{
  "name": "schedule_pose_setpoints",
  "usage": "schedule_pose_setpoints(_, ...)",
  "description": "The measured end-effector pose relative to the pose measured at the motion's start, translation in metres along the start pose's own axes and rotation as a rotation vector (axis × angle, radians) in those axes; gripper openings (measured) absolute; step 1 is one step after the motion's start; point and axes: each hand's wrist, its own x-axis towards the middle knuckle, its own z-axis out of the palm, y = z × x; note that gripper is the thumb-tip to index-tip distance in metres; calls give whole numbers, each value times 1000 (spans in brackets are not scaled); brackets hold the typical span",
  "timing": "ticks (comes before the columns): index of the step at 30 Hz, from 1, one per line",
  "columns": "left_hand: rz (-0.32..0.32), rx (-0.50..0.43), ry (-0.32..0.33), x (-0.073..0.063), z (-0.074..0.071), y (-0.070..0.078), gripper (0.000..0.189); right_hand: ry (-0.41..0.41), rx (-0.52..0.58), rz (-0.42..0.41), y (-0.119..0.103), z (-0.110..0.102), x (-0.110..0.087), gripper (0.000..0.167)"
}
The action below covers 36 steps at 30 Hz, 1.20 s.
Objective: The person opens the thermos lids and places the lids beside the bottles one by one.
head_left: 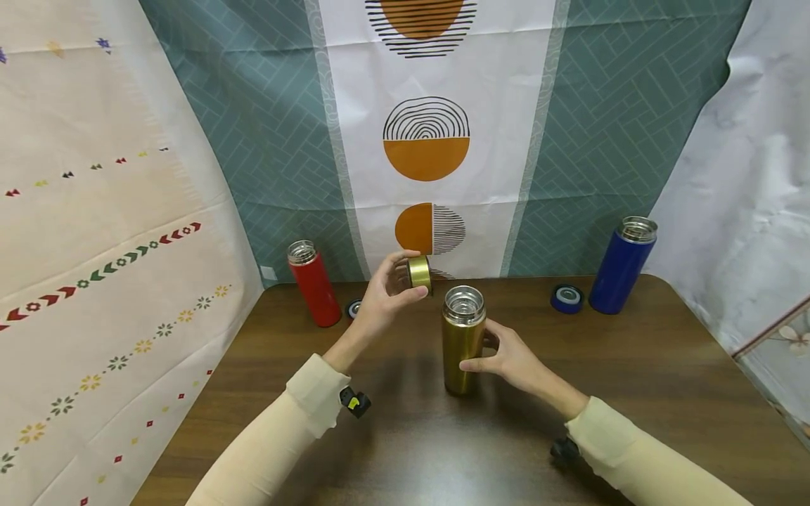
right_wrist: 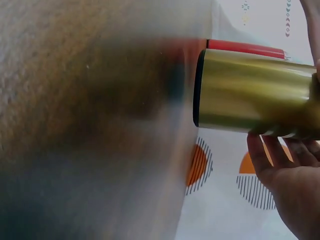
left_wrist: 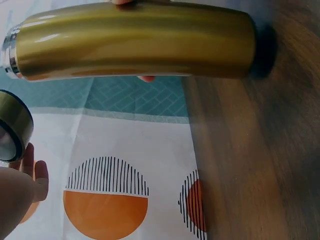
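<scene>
Pinched between the thumb and fingers of my left hand (head_left: 387, 287) is a gold bottle lid (head_left: 420, 274), raised to the upper left of the bottle and apart from it. The left wrist view shows the lid (left_wrist: 17, 122) with its dark rim and pale inside. My right hand (head_left: 511, 357) grips the gold thermos bottle (head_left: 460, 351) from its right side, thumb in front. That bottle is upright with its steel mouth uncovered. In the right wrist view, fingers (right_wrist: 257, 152) wrap the gold body (right_wrist: 250, 90). Whether its base touches the table I cannot tell.
At the back left of the brown table (head_left: 418, 464), a red bottle (head_left: 315, 284) stands lidless, its lid (head_left: 353, 308) partly hidden by my left arm. A lidless blue bottle (head_left: 623, 266) stands back right beside its blue lid (head_left: 566, 299). Patterned cloth (head_left: 278, 140) hangs behind.
</scene>
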Motion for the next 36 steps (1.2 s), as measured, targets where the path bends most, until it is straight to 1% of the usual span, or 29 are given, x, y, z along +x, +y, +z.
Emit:
schedule_pose_setpoints(5, 6, -11, 12, -3, 4, -5, 58, 43, -3, 9, -1, -10, -4, 74)
schedule_pose_setpoints(7, 4, -36, 18, -4, 6, -6, 57, 62, -9, 8, -1, -15, -6, 74)
schedule_pose_setpoints(11, -7, -104, 4, -5, 11, -10, 59, 102, -32, 6, -1, -25, -11, 70)
schedule_pose_setpoints(14, -13, -120, -13, -6, 14, -13, 60, 125, -61, 13, -1, -32, -13, 67)
schedule_pose_setpoints(19, -2, -104, -24, -6, 21, -17, 60, 159, -108, 29, -1, -42, -16, 65)
schedule_pose_setpoints(24, 3, -72, -40, -6, 28, -22, 57, 194, -142, 56, 0, -51, -18, 67)
schedule_pose_setpoints(26, 4, -45, -31, -6, 31, -24, 57, 204, -154, 73, 1, -54, -19, 67)
schedule_pose_setpoints(32, -8, 64, 29, -6, 41, -31, 56, 235, -169, 109, 3, -62, -25, 66)
schedule_pose_setpoints(36, -17, 90, 44, -3, 50, -33, 57, 264, -152, 116, 3, -71, -29, 71)
